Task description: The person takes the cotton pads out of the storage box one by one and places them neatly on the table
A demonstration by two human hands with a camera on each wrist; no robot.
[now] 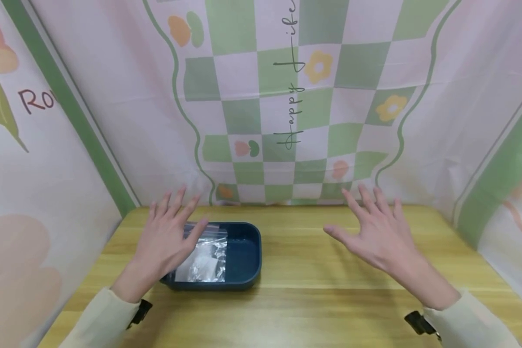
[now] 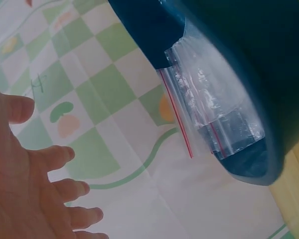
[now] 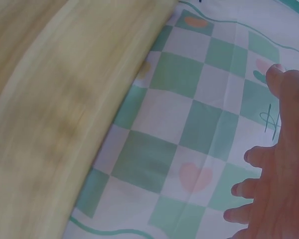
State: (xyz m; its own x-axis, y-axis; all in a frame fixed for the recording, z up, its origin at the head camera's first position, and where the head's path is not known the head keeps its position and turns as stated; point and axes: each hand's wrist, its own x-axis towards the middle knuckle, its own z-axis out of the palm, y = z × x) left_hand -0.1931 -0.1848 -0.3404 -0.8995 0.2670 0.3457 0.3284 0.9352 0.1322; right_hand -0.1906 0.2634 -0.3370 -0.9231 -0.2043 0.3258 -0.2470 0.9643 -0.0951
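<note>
Fingers spread, my left hand (image 1: 165,241) hovers above the left part of a dark blue plastic box (image 1: 245,256) and holds nothing. Clear zip-lock bags (image 1: 210,256) lie in that box, filling its left side; my hand hides part of them. In the left wrist view the bags (image 2: 209,94) show red seal strips, and one bag's end sticks out past the rim. On the other side, my right hand (image 1: 383,237) is held over the bare wood with its fingers spread and nothing in it. The right wrist view shows the same hand (image 3: 284,174) apart from any object.
The box stands on a wooden table (image 1: 304,304), left of the middle. A printed cloth (image 1: 278,116) with green checks and flowers hangs behind the table's back edge. More cloth hangs at the left (image 1: 26,193) and right sides. Each wrist carries a black strap mount.
</note>
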